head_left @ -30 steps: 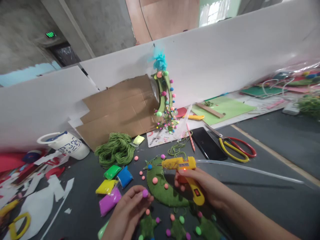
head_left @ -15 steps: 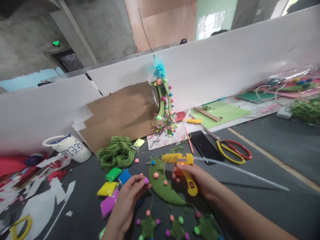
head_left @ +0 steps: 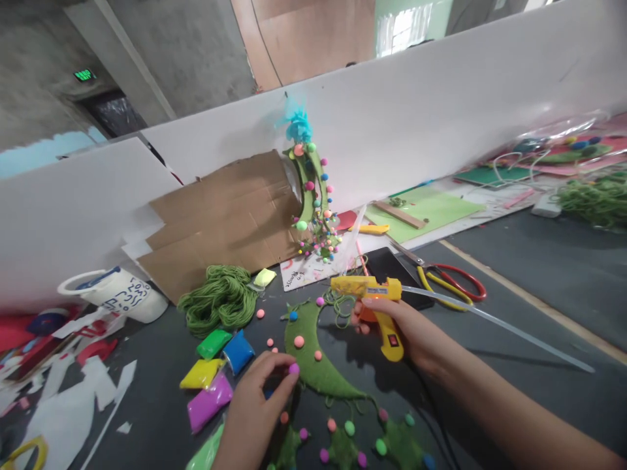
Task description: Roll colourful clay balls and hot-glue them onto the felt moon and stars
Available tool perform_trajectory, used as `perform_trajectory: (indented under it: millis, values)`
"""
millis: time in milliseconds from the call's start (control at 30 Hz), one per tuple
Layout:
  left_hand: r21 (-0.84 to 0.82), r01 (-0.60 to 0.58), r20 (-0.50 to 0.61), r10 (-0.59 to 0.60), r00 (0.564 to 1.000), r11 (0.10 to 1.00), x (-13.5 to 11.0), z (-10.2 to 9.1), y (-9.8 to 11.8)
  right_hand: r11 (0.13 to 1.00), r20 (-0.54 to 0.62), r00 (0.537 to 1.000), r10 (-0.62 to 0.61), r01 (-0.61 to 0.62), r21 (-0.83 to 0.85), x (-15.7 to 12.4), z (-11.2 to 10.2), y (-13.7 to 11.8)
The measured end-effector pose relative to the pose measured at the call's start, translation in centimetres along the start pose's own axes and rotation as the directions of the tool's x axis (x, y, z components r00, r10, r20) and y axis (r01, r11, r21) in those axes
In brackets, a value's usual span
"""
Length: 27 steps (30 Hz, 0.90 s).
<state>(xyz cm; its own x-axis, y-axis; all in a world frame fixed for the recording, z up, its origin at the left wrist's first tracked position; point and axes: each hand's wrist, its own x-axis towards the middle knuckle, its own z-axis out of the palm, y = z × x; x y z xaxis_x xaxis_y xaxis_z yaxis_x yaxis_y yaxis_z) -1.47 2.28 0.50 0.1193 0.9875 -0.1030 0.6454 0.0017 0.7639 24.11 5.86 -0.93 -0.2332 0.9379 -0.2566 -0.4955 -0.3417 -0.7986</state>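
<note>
My left hand (head_left: 257,401) pinches a small purple ball (head_left: 294,369) between thumb and fingertips, right by the left edge of a green felt crescent (head_left: 307,362). Blue, orange and purple balls dot the crescent. Whether the pinched ball touches the felt I cannot tell. In my right hand (head_left: 392,320) is a yellow glue gun (head_left: 367,287), held above and right of the crescent, nozzle towards the left. A long clear glue stick (head_left: 494,326) sticks out of its back. Below the crescent lie green felt stars (head_left: 343,445) with balls on their points.
Clay packets (head_left: 208,401) and green yarn (head_left: 218,300) lie to the left, near a white bucket (head_left: 132,297) and paper scraps. Behind the glue gun are a black phone (head_left: 386,264) and scissors (head_left: 453,284). A finished-looking hanging ornament (head_left: 308,196) stands against cardboard (head_left: 225,215).
The glue gun has moved right, off the crescent's upper tip, where a purple ball now shows. My left hand stays at the crescent's left edge with its ball. The view has shifted slightly.
</note>
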Motion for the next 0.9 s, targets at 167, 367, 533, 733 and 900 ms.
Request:
perform_trajectory:
  millis: [167,367,533,733,900]
  values:
    - [0.142,-0.083,0.068,0.074,0.995,0.986,-0.8,1.2,0.1,1.0,-0.003,1.0,0.021,-0.021,-0.011,-0.6,-0.7,0.7]
    - [0.316,-0.271,0.159,0.231,0.96,0.909,-1.4,3.3,0.1,1.0,0.002,1.0,0.031,-0.031,-0.005,-1.2,-0.9,0.6]
    - [0.398,-0.432,0.227,0.37,0.901,0.809,-1.5,4.9,0.6,1.0,0.005,0.999,0.031,-0.031,0.003,-1.4,-0.5,-0.1]
    - [0.439,-0.483,0.248,0.414,0.876,0.758,-0.8,5.8,1.3,0.999,0.007,0.999,0.038,-0.038,0.001,-1.4,-0.5,-0.2]
    - [0.46,-0.536,0.224,0.492,0.841,0.708,-0.6,6.1,1.0,0.999,0.001,0.999,0.042,-0.042,0.005,-1.5,-0.4,-0.4]
